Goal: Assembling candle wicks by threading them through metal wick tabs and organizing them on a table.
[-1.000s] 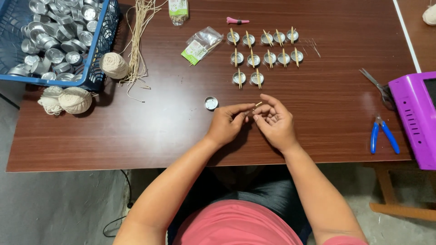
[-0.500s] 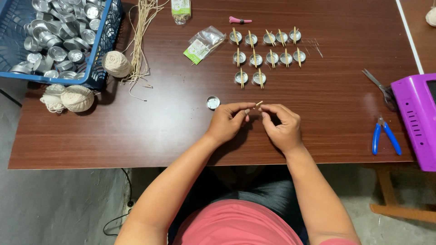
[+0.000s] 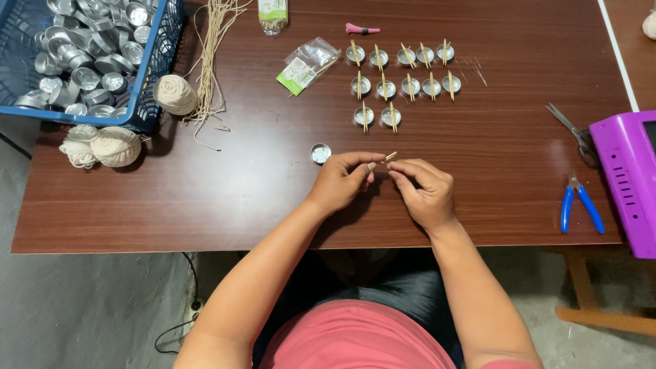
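Note:
My left hand [image 3: 344,180] and my right hand [image 3: 425,191] meet above the brown table [image 3: 205,191], both pinching one short wooden stick [image 3: 390,157] between their fingertips. An empty small metal cup [image 3: 320,152] stands just left of my left hand. Beyond my hands, several metal cups with sticks laid across them [image 3: 400,82] are set in three rows.
A blue basket [image 3: 154,75] full of metal cups sits at the far left, with balls of string [image 3: 116,145] and loose wick strands [image 3: 212,61] beside it. Plastic packets [image 3: 305,65], a pink clip [image 3: 361,29], scissors [image 3: 570,130], blue-handled pliers [image 3: 579,203] and a purple box [image 3: 629,178] lie around.
Both hands stayed joined on the stick with small finger shifts. The view moved slightly; nothing else on the table moved.

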